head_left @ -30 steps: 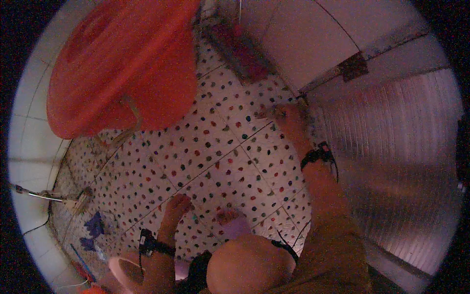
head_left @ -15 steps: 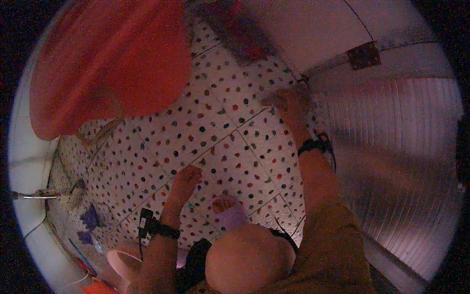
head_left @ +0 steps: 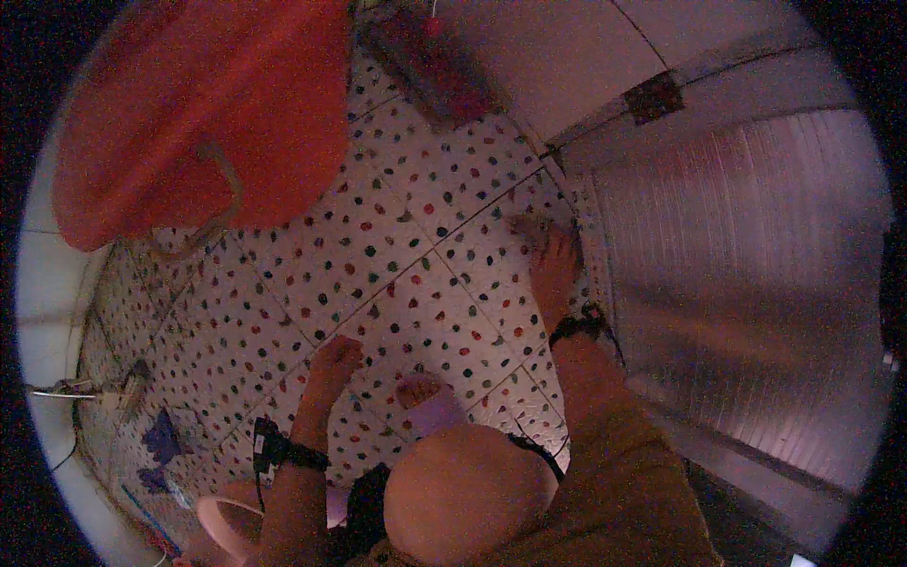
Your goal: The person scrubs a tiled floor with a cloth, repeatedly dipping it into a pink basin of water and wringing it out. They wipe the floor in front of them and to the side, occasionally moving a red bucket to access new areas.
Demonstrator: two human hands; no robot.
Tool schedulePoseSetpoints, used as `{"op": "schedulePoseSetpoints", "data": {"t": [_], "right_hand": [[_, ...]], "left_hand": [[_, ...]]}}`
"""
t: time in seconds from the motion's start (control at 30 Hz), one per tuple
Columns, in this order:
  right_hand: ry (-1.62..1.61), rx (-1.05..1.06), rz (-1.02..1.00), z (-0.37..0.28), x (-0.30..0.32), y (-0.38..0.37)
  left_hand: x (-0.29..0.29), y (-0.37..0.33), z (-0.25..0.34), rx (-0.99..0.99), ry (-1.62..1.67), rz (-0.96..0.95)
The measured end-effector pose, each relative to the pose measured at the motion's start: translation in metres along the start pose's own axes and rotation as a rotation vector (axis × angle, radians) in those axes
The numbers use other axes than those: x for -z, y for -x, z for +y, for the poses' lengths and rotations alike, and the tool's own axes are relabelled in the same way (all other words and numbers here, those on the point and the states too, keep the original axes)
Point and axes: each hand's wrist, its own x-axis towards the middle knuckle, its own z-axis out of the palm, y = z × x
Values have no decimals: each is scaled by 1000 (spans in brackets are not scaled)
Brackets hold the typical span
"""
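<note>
My right hand (head_left: 556, 257) reaches down to the speckled floor beside the ribbed panel. Its fingers bend over a dim grey thing (head_left: 529, 227) whose kind I cannot make out. My left hand (head_left: 337, 360) hangs above the floor left of my bare knee, its fingers curled in with nothing visible in them. Both wrists wear dark bands; a small black box sits on the left one. Below my knee, a foot (head_left: 421, 389) shows beside something light purple.
A big red tub-like thing (head_left: 217, 104) with a curved handle fills the upper left. The ribbed panel (head_left: 737, 255) stands at right. At left are a metal tap (head_left: 66, 392), a crumpled purple cloth (head_left: 162, 437) and a pink round rim (head_left: 227, 520). A blurred dark thing (head_left: 430, 71) lies at the top.
My right hand has drawn nearer to me, down along the floor by the panel. The left hand stays curled, and the whole view has shifted slightly.
</note>
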Motion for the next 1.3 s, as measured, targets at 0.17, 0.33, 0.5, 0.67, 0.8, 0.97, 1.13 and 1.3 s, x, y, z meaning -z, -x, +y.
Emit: {"op": "schedulePoseSetpoints", "data": {"t": [0.17, 0.33, 0.5, 0.67, 0.8, 0.97, 1.13, 1.3], "right_hand": [[-37, -202, -99, -31, 31, 40], [-248, -77, -231, -105, 80, 67], [-636, 180, -265, -189, 113, 84], [-1087, 157, -515, -195, 142, 57], [-1273, -11, -764, -136, 135, -16], [-1109, -70, -316, -51, 56, -94], [44, 164, -25, -62, -10, -78], [-523, 227, -197, -194, 38, 3]], "left_hand": [[0, -4, 2, -119, 60, -13], [-20, -38, -49, -129, 196, -70], [-36, -49, -71, -96, -366, -27], [-17, -21, -59, -142, -485, 68], [0, -1, -52, -90, -466, 113], [8, 7, -58, 78, -223, 44], [4, -4, -100, -706, -1114, 78], [5, -26, -112, -118, -811, 193]]}}
